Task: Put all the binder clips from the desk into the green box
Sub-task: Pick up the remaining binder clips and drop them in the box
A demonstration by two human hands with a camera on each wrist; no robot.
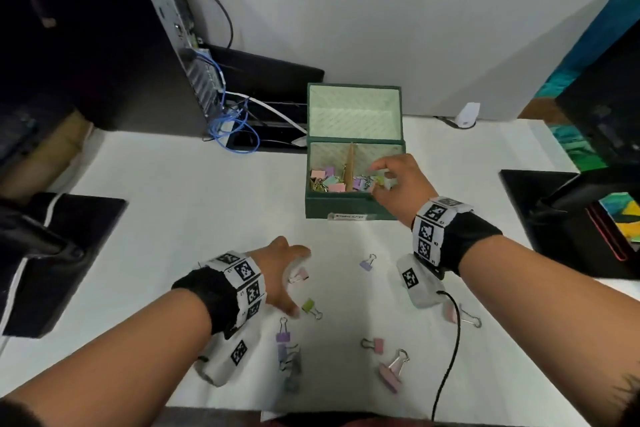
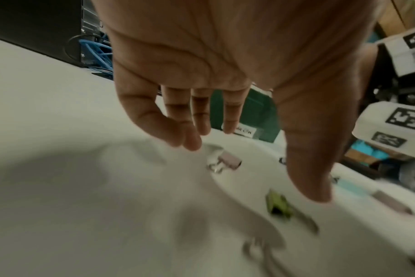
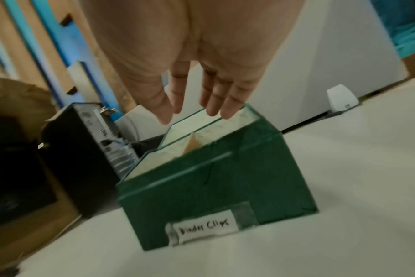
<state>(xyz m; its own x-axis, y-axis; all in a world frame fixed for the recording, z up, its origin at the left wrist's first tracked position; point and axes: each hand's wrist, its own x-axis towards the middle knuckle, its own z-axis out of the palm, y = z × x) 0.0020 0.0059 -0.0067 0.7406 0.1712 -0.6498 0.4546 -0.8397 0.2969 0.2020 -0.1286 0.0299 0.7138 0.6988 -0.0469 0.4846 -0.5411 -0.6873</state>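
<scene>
The right hand (image 1: 398, 184) hangs over the right compartment of the green box (image 1: 349, 208), just right of the frame's middle in the head view, fingers straight, loosely spread and pointing down with nothing between them; the right wrist view shows the same open fingers (image 3: 211, 105) above the box rim. The left hand (image 1: 282, 274), lower and left of centre, is also spread and empty, palm down over the white desk (image 1: 173, 218), with a pink clip (image 1: 299, 276) under its fingers and a green clip (image 1: 310, 307) just beside the thumb tip. The box stands open, its lid (image 1: 353, 111) tilted back, and a brown divider (image 1: 350, 166) splits it in two; pastel clips lie in both halves. More clips remain on the desk toward the bottom of the frame: a purple one (image 1: 367, 263) below the box, a purple one (image 1: 283, 334) with blurred others under it, and two pink ones (image 1: 375, 345) (image 1: 391, 371) lower right. A black computer tower (image 1: 104, 45) fills the upper left.
</scene>
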